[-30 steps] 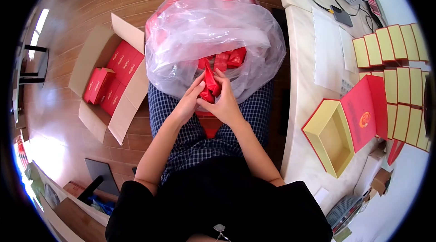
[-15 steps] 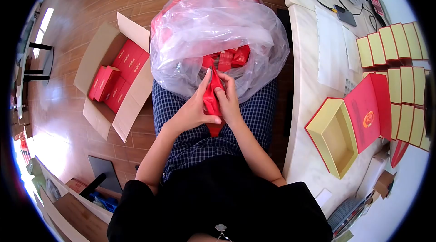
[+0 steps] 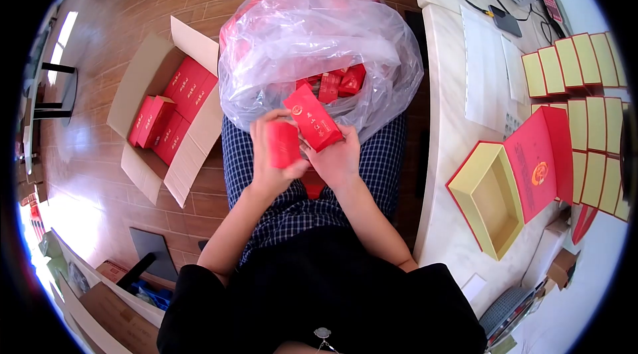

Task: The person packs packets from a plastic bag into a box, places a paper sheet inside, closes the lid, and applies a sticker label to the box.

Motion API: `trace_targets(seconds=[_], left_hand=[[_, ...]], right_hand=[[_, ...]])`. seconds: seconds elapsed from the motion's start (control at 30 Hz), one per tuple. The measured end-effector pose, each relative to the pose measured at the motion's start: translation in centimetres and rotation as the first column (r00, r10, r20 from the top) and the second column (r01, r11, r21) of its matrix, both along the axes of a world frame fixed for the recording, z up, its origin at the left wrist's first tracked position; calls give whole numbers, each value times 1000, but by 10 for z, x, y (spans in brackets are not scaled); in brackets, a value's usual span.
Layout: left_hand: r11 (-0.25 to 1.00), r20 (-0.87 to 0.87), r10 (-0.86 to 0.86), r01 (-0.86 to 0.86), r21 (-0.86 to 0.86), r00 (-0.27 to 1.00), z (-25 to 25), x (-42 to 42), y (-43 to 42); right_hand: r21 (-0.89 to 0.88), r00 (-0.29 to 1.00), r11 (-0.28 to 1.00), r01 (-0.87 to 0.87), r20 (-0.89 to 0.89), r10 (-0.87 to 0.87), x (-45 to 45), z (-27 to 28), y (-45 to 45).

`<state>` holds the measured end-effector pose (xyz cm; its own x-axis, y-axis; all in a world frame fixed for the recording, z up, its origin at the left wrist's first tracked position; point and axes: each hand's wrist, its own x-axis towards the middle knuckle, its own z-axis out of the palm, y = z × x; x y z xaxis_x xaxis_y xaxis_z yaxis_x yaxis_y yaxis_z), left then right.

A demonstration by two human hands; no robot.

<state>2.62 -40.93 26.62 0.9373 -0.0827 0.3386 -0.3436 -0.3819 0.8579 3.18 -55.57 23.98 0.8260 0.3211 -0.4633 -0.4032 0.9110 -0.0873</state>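
Observation:
My right hand [image 3: 339, 160] grips the lower end of a red packet [image 3: 311, 118] with a gold emblem and gold writing, tilted over the bag's mouth. Beside it, my left hand [image 3: 264, 171] is closed around a second red piece [image 3: 284, 144], smeared by motion, so its print cannot be read. Just beyond both hands, a large clear plastic bag [image 3: 266, 42] rests above my lap. Several more red packets [image 3: 329, 87] show inside its opening.
At left on the floor stands an open cardboard carton [image 3: 142, 178] with several red boxes [image 3: 174, 129]. The marble counter [image 3: 435, 155] at right carries an open red gift box [image 3: 495, 204], paper sheets [image 3: 485, 75] and stacked cream-and-red boxes [image 3: 585, 121].
My hands were together on one upright red packet. Now they are apart, each with a red piece, and the right hand's packet shows its printed face.

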Motion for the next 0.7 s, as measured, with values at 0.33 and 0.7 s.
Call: trace_targets(seconds=[0.33,0.7], left_hand=[[833,-624,-40,-319,-452,781,-12,5,20],[555,-506,-477,-200,-807,719,-8,20,9]], right_hand=[[-100,979,986,-131,144,145,5,16,-5],[-623,881,713,-322,80,467,2,15,4]])
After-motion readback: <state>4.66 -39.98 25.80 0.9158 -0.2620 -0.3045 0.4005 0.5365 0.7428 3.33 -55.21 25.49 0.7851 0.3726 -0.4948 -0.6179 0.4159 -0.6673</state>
